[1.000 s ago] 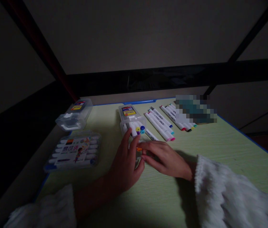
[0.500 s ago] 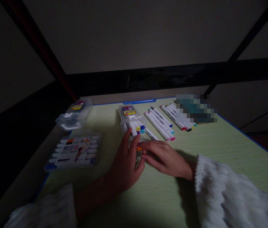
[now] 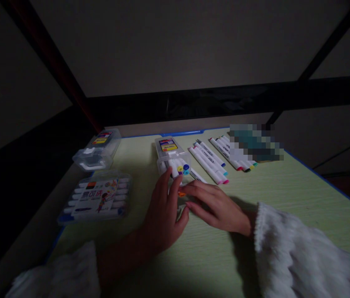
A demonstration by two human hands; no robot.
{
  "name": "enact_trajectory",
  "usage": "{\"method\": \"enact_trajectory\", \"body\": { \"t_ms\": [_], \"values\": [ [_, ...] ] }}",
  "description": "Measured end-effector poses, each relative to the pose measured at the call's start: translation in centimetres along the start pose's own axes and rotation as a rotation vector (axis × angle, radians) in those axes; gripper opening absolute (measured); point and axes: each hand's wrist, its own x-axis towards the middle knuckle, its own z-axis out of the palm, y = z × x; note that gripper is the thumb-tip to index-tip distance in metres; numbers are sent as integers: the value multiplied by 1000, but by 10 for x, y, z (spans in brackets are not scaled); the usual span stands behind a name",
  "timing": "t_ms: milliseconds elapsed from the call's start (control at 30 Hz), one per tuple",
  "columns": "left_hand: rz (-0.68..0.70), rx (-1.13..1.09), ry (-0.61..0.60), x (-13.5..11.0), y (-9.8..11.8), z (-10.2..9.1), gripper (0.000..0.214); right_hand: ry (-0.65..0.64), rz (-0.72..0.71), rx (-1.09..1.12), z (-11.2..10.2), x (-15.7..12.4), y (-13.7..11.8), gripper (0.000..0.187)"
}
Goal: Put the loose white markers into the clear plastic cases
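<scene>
A clear plastic marker case [image 3: 179, 152] lies with its open end toward me. White markers with yellow, purple and blue ends [image 3: 182, 167] show at its mouth. My left hand [image 3: 165, 215] has its fingers stretched out and apart, the tips touching the markers at the mouth; the thumb stands off near my right fingertips. My right hand [image 3: 220, 207] is closed in a pinch at an orange-ended marker [image 3: 181, 193], mostly covered by the fingers. Beside the case, a white marker [image 3: 198, 175] lies partly under my right hand.
Loose white markers lie in two groups, one right of the case [image 3: 208, 161] and one farther right [image 3: 229, 153], next to a blurred-out flat thing [image 3: 257, 142]. On the left are a clear case [image 3: 97, 149] and a closed case full of markers [image 3: 95, 198]. The pale green table [image 3: 286, 186] has blue edging.
My right thumb and fingers have parted slightly around the orange-ended marker. My left hand and the cases look almost unchanged.
</scene>
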Motion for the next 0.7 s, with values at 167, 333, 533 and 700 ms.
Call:
{"method": "enact_trajectory", "body": {
  "t_ms": [167, 333, 533, 700],
  "values": [
    [6, -4, 9, 0, 0, 0, 64, 11, -11, -14, -1, 0, 0, 23],
    [37, -32, 64, -1, -2, 3, 70, 47, -24, -41, -2, 0, -1, 21],
    [47, -42, 92, 0, -3, 5, 69, 82, -36, -60, -2, 0, 0, 22],
    [46, -45, 68, 0, -2, 4, 67, 55, -35, -73, -2, 0, 0, 22]
  ]
}}
